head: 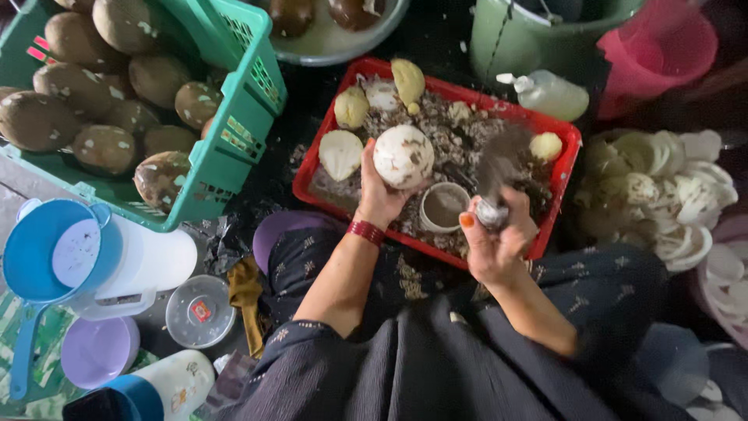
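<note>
1. Green basket (234,132), upper left: full of brown unpeeled coconuts (78,86), tilted toward the tray.
2. Red tray (565,148), centre: rectangular, holds brown peel shavings (460,132), several pale peeled pieces (341,153) and a small round cup (444,207) near its front edge.
3. Pile of white coconut slices (662,203), right of the tray, touching or just beside its right wall.
4. Green bucket (522,39) and pink bucket (658,51), top right, side by side behind the tray. A plastic squeeze bottle (549,93) lies in front of the green one, at the tray's back corner.
5. White jug (152,261) lying on its side, lower left, with a blue scoop (47,249) at its mouth. Near it: lilac bowl (97,351), round metal lid (201,310), mustard rag (248,292).
6. Pale basin (335,39), top centre, with two dark rounds in it; partly cut off by the frame.
7. Peeled coconut (403,156): white, round, a few brown flecks, held over the left-middle of the red tray, above the shavings.
8. Left hand (378,195): clamped on the peeled coconut from below and the side, fingers wrapped behind it. Red bangle (366,231) on the wrist.
9. Right hand (495,238): closed in a fist on the handle of a knife (499,168), over the tray's front right. Blade is motion-blurred, pointing up and away; edge detail can't be told.
10. The hands are apart, cup between them; the blade is not touching the coconut.
</note>
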Tool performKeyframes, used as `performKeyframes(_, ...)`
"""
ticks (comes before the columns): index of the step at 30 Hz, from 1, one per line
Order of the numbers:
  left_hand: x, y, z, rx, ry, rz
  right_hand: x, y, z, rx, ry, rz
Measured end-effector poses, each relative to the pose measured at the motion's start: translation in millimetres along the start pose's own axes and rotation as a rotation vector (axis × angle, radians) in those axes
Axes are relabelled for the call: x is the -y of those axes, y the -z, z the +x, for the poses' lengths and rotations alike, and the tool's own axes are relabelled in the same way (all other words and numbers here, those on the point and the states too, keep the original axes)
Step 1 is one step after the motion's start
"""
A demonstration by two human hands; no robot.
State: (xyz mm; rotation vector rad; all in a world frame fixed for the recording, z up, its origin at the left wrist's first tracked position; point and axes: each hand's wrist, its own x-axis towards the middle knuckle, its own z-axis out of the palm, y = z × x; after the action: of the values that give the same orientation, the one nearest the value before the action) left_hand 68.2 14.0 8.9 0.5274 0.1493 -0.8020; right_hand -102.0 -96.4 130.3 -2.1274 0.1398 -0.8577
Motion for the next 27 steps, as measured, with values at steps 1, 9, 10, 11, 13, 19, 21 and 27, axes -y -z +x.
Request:
performKeyframes(1, 1, 0, -2, 0.026, 0.007, -0.021, -3, -4, 0, 0.001, 0.113, -0.119)
performKeyframes(9, -17, 1, -12, 0.17, 0.012, 0.107, -56, -14, 10, 0.497, -0.533, 0.21)
performKeyframes(10, -19, 2, -12, 0.133, 0.0, 0.092, -60, -13, 13, 0.559, -0.642, 0.356)
performKeyframes(11, -21, 4, -11, 0.102, -0.011, 0.081, -61, -12, 17, 0.614, -0.747, 0.503)
performKeyframes(13, -21, 4, -6, 0.092, -0.055, 0.025, -62, -16, 29, 0.584, -0.484, 0.091)
performKeyframes(19, -57, -11, 47, 0.153, -0.181, -0.211, -60, -68, 115, 0.487, 0.029, -0.527)
performKeyframes(21, -84, -25, 75, 0.232, -0.274, -0.216, -60, -86, 158, 0.365, 0.112, -0.531)
performKeyframes(27, -166, -30, 117, 0.214, -0.328, 0.062, -65, -106, 206, 0.393, -0.614, 0.734)
